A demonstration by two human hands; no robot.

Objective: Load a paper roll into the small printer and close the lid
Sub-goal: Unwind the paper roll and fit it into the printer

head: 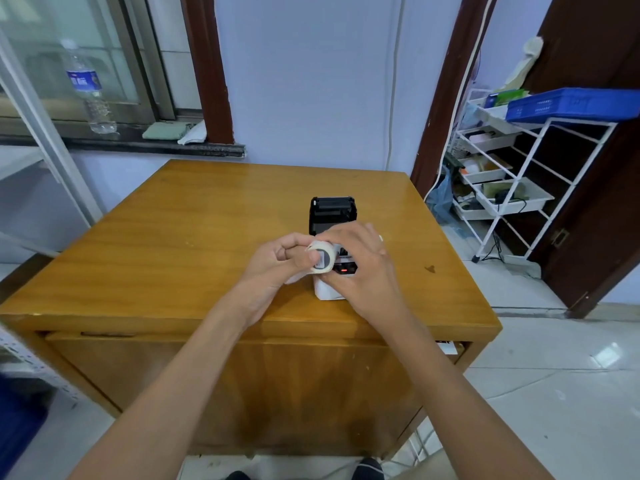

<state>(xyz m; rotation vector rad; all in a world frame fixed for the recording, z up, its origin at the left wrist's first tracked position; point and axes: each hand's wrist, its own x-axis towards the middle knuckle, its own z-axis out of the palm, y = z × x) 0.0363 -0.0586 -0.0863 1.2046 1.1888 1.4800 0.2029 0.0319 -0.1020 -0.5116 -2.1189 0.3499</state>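
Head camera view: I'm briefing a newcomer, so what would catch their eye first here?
Both hands meet at the table's middle, the left hand and right hand holding a white paper roll. Just behind them the small black printer stands with its lid open on the wooden table.

A water bottle [90,88] stands on the windowsill [138,142]; a blue basket [571,103] tops the white rack [512,174].

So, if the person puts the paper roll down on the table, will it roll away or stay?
The paper roll is a small white cylinder held between the left hand and right hand. Laid on its curved side, it would probably roll on the smooth glossy table. Stood on its flat end, it should stay. It looks light, with a loose tail that may unwind.
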